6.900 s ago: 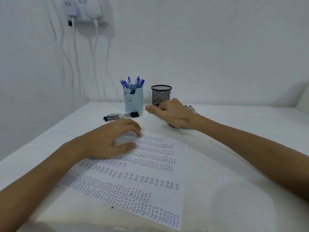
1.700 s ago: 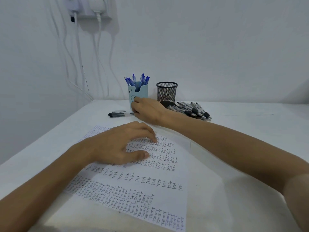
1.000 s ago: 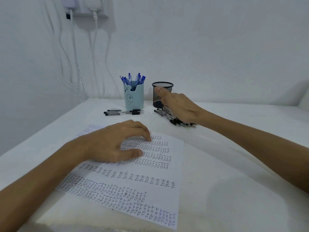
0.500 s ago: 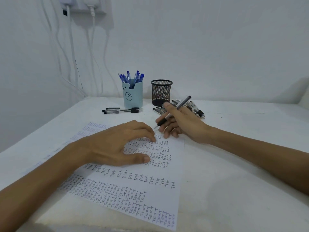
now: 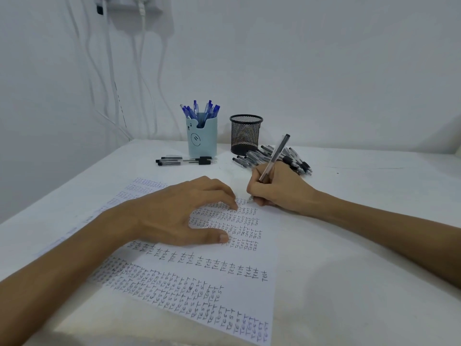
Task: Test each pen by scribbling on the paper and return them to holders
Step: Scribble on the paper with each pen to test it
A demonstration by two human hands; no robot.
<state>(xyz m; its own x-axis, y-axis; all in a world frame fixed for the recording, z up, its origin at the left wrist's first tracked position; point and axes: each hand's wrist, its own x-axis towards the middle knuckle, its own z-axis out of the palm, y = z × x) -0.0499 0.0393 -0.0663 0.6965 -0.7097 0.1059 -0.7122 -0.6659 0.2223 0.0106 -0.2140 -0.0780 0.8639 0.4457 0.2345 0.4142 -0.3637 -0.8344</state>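
Evidently the scribble step is in hand: the right hand [image 5: 279, 189] has its grip closed on a pen [image 5: 277, 152], tip at the far edge of the paper [image 5: 249, 280], which the left hand [image 5: 172, 216] pins flat, grip slack and empty. Next, I judge, comes a short scrawl, then a lift to the mesh holder [image 5: 245, 136].

Pen [image 5: 275, 155] in right hand [image 5: 278, 189] grip, tip on paper [image 5: 252, 293], left hand [image 5: 172, 213] atop it.

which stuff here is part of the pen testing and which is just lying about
In the job: pen in the right hand; paper under the left hand; pile of black pens; black mesh holder; blue holder with blue pens; loose black pens in front of it.
Just lying about: white cables on the wall; plugs above them.
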